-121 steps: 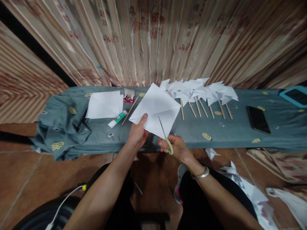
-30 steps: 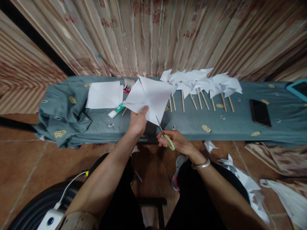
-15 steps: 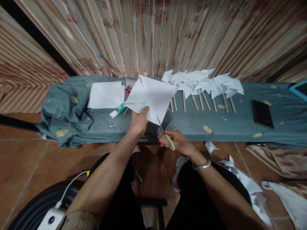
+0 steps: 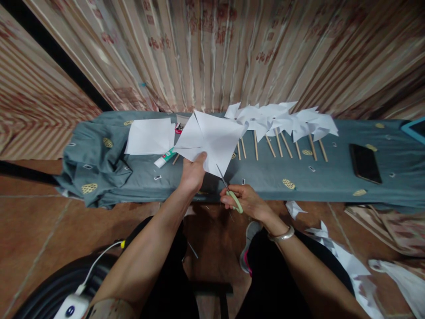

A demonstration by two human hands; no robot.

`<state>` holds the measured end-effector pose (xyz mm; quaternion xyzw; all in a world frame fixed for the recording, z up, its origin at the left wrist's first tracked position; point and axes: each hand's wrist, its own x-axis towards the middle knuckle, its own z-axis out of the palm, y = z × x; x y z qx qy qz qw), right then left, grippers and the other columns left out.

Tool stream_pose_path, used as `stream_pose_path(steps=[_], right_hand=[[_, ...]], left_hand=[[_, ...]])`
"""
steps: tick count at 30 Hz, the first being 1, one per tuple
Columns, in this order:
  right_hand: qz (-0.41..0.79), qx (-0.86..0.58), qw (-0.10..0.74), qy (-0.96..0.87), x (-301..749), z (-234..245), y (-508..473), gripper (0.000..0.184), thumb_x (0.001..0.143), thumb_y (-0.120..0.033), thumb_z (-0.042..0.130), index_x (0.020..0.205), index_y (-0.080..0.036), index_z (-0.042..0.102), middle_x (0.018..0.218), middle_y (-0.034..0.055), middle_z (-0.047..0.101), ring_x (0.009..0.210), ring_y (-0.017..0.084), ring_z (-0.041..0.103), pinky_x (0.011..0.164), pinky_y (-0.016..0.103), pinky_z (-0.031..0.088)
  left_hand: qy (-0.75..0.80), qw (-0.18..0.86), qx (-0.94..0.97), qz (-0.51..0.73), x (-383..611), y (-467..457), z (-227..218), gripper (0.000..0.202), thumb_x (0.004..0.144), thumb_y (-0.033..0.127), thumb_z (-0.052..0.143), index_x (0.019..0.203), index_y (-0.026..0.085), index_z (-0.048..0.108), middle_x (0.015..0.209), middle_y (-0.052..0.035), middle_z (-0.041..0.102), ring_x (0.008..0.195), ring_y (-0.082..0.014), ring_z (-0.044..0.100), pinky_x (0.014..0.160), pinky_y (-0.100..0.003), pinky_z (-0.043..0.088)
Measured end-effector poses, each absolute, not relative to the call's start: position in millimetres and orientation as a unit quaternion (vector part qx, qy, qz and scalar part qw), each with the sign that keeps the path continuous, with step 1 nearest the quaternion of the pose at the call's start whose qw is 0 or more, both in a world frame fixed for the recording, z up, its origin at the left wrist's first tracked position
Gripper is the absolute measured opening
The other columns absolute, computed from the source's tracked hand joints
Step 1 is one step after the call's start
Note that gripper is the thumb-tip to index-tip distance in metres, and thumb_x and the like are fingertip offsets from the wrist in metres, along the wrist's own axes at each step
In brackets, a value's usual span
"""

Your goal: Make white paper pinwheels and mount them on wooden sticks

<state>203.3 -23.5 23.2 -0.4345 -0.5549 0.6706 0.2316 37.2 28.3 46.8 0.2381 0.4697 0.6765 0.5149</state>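
Observation:
A square sheet of white paper (image 4: 215, 135) with slits running in from its corners is pinched in my left hand (image 4: 194, 173), thumb on top. My right hand (image 4: 247, 200) is closed around the pale green handles of a pair of scissors (image 4: 235, 201). The scissor blades lie at the paper's near corner, one of them over its face. Just left of the sheet are a green and white glue tube (image 4: 165, 157), a small red box (image 4: 179, 127) and a stack of white paper (image 4: 150, 136).
Several white paper pinwheels (image 4: 274, 116) on wooden sticks lie along the back of the cloth-covered bench (image 4: 265, 179). A black phone (image 4: 365, 163) and a blue-edged device (image 4: 415, 130) are at the right. More paper pinwheels (image 4: 345, 257) sit low by my right leg.
The whole scene sits slightly lower in the picture. My hands, the paper and the scissors keep nearly the same arrangement, with the blades still at the near corner.

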Motion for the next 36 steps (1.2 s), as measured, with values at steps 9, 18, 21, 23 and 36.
stream_pose_path(steps=[9,18,21,23,36], right_hand=[[0.668,-0.443,0.231,-0.551,201.9,25.0,-23.1,0.042,0.068,-0.056,0.076,0.077,-0.016,0.067,0.064,-0.0017,0.062,0.058,0.009,0.056,0.054,0.02,0.042],[0.666,-0.432,0.239,-0.559,202.9,24.9,-23.8,0.044,0.069,-0.059,0.073,0.078,-0.017,0.065,0.065,-0.0015,0.062,0.058,0.009,0.055,0.056,0.02,0.043],[0.655,-0.435,0.238,-0.57,203.8,23.4,-23.6,0.044,0.071,-0.059,0.072,0.081,-0.017,0.065,0.066,-0.0007,0.064,0.058,0.009,0.055,0.054,0.021,0.042],[0.654,-0.438,0.239,-0.569,203.8,22.6,-23.7,0.044,0.071,-0.059,0.072,0.081,-0.017,0.065,0.067,-0.0005,0.064,0.058,0.009,0.055,0.054,0.02,0.042],[0.654,-0.451,0.256,-0.55,200.7,21.1,-23.3,0.043,0.066,-0.055,0.077,0.079,-0.017,0.065,0.062,-0.0022,0.062,0.055,0.009,0.055,0.053,0.02,0.042]], left_hand=[[0.487,0.489,0.237,0.683,36.4,32.4,40.0,0.04,0.069,0.014,0.063,0.109,0.014,0.063,0.099,-0.008,0.074,0.098,-0.0223,0.067,0.097,-0.037,0.047],[0.461,0.505,0.25,0.685,40.5,29.0,38.0,0.043,0.065,0.014,0.065,0.109,0.015,0.062,0.095,-0.0079,0.073,0.094,-0.0228,0.067,0.096,-0.038,0.047],[0.461,0.51,0.244,0.684,41.1,28.3,38.3,0.045,0.065,0.014,0.066,0.11,0.015,0.062,0.096,-0.0082,0.073,0.094,-0.0233,0.067,0.097,-0.039,0.046],[0.46,0.512,0.244,0.683,41.2,28.5,38.5,0.045,0.066,0.014,0.066,0.111,0.014,0.061,0.096,-0.0084,0.073,0.094,-0.0234,0.067,0.097,-0.04,0.046],[0.476,0.509,0.236,0.677,39.2,27.9,41.5,0.045,0.068,0.012,0.064,0.113,0.016,0.06,0.098,-0.008,0.073,0.097,-0.0227,0.067,0.097,-0.039,0.046]])
